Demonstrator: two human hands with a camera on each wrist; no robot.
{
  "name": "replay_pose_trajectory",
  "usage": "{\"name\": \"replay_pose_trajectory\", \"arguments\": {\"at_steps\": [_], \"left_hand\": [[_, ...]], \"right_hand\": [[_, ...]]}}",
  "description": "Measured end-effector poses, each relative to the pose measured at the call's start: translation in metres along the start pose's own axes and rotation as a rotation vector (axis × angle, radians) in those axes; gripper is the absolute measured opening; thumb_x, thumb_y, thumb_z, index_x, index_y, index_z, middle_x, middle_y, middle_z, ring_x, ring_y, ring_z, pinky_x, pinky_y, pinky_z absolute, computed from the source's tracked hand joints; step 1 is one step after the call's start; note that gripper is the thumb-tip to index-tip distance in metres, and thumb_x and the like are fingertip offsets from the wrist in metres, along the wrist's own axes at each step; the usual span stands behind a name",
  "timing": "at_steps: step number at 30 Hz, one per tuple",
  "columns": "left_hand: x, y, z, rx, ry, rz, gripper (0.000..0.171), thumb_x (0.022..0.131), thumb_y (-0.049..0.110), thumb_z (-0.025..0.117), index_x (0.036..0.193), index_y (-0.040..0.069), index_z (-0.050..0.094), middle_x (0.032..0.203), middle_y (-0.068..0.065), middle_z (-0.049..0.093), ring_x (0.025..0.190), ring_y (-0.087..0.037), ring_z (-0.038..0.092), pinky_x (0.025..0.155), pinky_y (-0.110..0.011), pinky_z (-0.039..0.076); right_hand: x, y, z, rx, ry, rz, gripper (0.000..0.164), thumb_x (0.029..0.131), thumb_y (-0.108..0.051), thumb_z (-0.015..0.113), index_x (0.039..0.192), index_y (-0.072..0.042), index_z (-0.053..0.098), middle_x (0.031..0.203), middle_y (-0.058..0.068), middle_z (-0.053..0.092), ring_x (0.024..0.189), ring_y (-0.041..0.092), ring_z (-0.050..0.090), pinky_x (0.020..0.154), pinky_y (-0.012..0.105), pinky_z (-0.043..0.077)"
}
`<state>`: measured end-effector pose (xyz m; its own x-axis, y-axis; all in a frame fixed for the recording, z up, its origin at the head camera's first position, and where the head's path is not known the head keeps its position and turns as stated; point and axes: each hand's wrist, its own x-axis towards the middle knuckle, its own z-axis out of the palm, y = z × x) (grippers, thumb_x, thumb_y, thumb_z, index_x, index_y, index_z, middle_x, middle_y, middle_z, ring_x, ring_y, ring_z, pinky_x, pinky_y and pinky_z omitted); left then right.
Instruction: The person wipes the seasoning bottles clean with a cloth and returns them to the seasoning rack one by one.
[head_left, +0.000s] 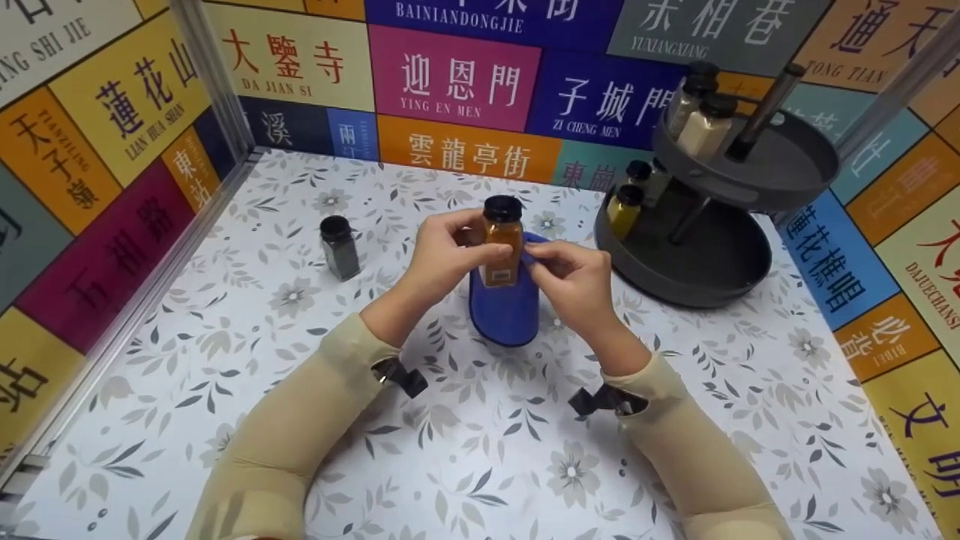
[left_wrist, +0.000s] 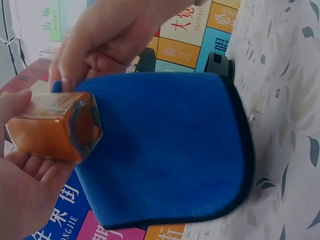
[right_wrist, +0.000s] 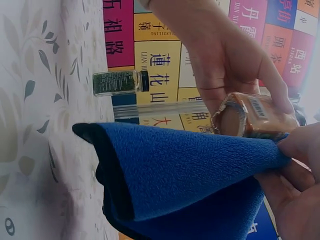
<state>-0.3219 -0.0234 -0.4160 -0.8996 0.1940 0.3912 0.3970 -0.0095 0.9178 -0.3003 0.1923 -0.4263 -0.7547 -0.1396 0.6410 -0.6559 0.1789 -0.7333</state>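
Observation:
My left hand (head_left: 448, 251) grips a square glass spice jar (head_left: 501, 251) with a black cap and orange-brown powder inside, held upright above the table in the head view. My right hand (head_left: 576, 281) pinches the edge of a blue cloth (head_left: 504, 319) with dark edging, right beside the jar. In the left wrist view the cloth (left_wrist: 165, 150) hangs broad and flat past the jar's base (left_wrist: 87, 127). The right wrist view shows the cloth (right_wrist: 190, 170) folded and drooping from the pinching fingertips, its upper part overlapping the jar (right_wrist: 255, 117).
A dark spice jar (head_left: 340, 249) with a black cap stands on the flower-patterned table (head_left: 480, 450) at the left. To the right is a two-tier dark round rack (head_left: 712, 281) bearing several black-capped jars. Walls with coloured sign panels enclose the table.

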Motion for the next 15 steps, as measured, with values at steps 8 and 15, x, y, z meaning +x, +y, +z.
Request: {"name": "replay_pose_trajectory", "arguments": {"at_steps": [8, 15], "left_hand": [[-0.0012, 0.0043, 0.0022, -0.017, 0.036, -0.05, 0.037, 0.087, 0.02, 0.088, 0.121, 0.01, 0.08, 0.101, -0.01, 0.078, 0.085, -0.021, 0.075, 0.079, -0.031, 0.063], [-0.0018, 0.0021, 0.0071, 0.062, -0.051, 0.0, 0.037, 0.086, 0.022, 0.089, 0.12, 0.012, 0.08, 0.099, -0.007, 0.076, 0.084, -0.019, 0.073, 0.077, -0.029, 0.061]], "right_hand": [[-0.0011, -0.0032, -0.0017, -0.047, -0.025, 0.046, 0.022, 0.088, 0.016, 0.07, 0.102, 0.004, 0.083, 0.101, 0.022, 0.081, 0.088, 0.006, 0.077, 0.077, 0.022, 0.063], [0.0021, -0.0073, -0.0048, -0.052, 0.068, 0.035, 0.018, 0.092, 0.01, 0.072, 0.104, 0.003, 0.083, 0.1, 0.021, 0.081, 0.081, 0.007, 0.076, 0.072, 0.021, 0.062]]}}
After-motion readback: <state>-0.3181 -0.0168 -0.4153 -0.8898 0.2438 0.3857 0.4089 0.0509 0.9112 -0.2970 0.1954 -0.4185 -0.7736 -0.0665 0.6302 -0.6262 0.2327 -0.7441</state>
